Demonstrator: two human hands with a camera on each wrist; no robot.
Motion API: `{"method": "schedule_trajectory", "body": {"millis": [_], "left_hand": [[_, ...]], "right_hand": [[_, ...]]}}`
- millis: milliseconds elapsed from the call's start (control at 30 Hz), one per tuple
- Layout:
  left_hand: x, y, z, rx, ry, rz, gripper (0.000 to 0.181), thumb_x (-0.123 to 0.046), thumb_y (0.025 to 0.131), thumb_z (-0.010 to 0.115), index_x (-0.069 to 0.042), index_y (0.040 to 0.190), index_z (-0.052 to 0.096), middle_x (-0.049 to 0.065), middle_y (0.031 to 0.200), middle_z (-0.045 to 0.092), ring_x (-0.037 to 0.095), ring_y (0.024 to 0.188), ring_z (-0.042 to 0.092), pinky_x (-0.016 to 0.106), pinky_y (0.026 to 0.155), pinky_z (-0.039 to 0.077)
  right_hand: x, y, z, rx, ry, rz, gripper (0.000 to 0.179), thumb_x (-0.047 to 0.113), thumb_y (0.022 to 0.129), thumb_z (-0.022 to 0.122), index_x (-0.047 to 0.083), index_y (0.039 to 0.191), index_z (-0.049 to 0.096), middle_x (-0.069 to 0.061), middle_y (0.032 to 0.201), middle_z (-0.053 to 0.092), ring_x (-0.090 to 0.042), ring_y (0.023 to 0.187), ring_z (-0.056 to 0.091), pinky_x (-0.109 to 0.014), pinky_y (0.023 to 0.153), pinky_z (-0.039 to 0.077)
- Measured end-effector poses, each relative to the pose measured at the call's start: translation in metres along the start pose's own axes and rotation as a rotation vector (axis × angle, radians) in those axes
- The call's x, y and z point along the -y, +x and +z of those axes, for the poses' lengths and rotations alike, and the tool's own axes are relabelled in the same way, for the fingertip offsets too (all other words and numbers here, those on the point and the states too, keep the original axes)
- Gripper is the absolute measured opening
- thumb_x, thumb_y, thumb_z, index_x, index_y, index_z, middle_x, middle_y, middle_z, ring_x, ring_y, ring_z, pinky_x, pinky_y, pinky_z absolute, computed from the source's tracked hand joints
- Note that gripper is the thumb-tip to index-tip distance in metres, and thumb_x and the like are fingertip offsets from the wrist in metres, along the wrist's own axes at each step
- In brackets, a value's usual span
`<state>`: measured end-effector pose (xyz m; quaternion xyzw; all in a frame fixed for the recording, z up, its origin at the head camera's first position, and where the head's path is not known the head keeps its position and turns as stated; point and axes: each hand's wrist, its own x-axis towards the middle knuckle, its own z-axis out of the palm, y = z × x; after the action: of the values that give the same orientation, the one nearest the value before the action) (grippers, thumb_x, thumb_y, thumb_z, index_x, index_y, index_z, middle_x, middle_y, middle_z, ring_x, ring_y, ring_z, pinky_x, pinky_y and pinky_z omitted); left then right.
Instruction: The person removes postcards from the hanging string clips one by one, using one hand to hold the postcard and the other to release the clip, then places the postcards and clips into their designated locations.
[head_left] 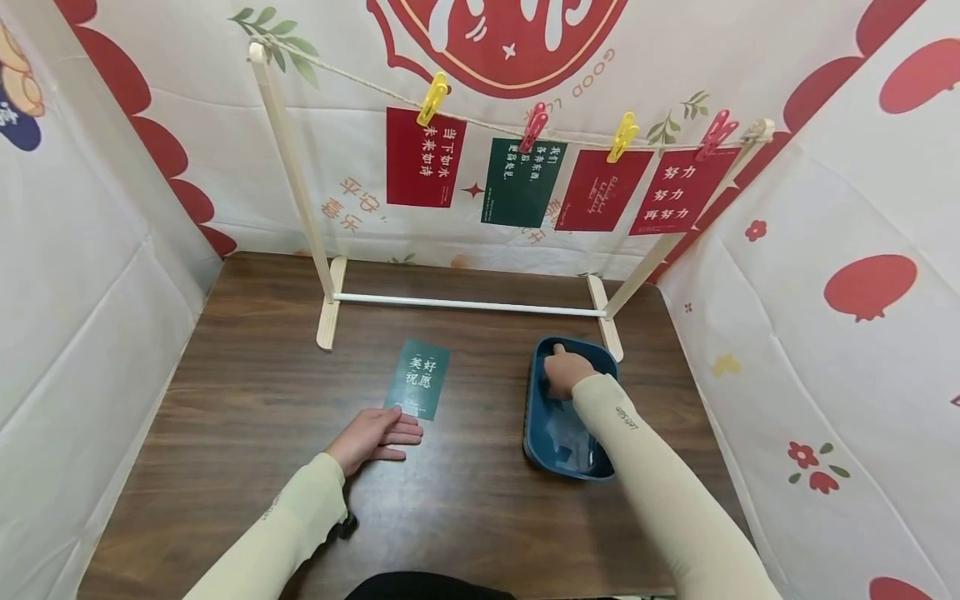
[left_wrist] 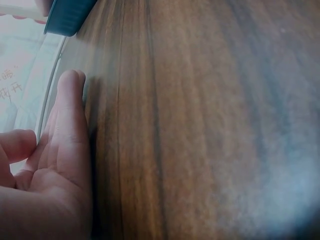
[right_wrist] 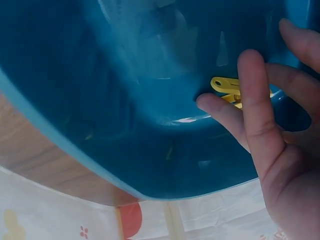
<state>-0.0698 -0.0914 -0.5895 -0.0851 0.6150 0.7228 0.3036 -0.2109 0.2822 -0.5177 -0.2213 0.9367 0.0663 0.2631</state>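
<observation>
A green card (head_left: 417, 379) with white characters lies flat on the wooden table. At its lower edge rests my left hand (head_left: 375, 437), fingers straight and side by side, the thumb overlapping the card's edge in the head view. My right hand (head_left: 567, 372) reaches into the far end of a blue plastic basin (head_left: 573, 446). Down inside it, the right wrist view has a yellow clothespin (right_wrist: 225, 84) among my spread fingers, partly hidden behind one of them. The fingers are not closed around it there.
Behind stands a wooden rack (head_left: 296, 171) with a white crossbar (head_left: 465, 303). From its string (head_left: 352, 77) hang a red card (head_left: 424, 158), a green card (head_left: 522, 187) and two more red ones, held by yellow and pink clothespins. Printed cloth (head_left: 817, 208) walls the table on three sides.
</observation>
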Motion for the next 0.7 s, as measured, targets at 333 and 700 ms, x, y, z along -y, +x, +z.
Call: {"method": "schedule_trajectory", "body": {"millis": [333,700], "left_hand": [[-0.0020,-0.0008,0.0006,-0.006,0.003,0.022,0.049,-0.025,0.121,0.038,0.014,0.141,0.060,0.023,0.127,0.074,0.028,0.116,0.075,0.039,0.085,0.064],[0.0025,-0.0016,0.0022,-0.013,-0.001,0.025,0.048,-0.023,0.120,0.038,0.014,0.139,0.062,0.022,0.127,0.075,0.028,0.116,0.075,0.040,0.085,0.064]], "right_hand": [[-0.0013,-0.0004,-0.0022,-0.015,0.033,0.025,0.029,0.010,0.102,0.074,0.007,0.075,0.064,-0.046,0.159,0.035,-0.021,0.057,0.061,-0.035,0.059,0.050],[-0.0005,-0.0014,0.0030,-0.013,0.041,0.035,0.022,0.009,0.101,0.074,0.006,0.082,0.065,-0.045,0.159,0.036,-0.022,0.060,0.061,-0.036,0.061,0.050]]}}
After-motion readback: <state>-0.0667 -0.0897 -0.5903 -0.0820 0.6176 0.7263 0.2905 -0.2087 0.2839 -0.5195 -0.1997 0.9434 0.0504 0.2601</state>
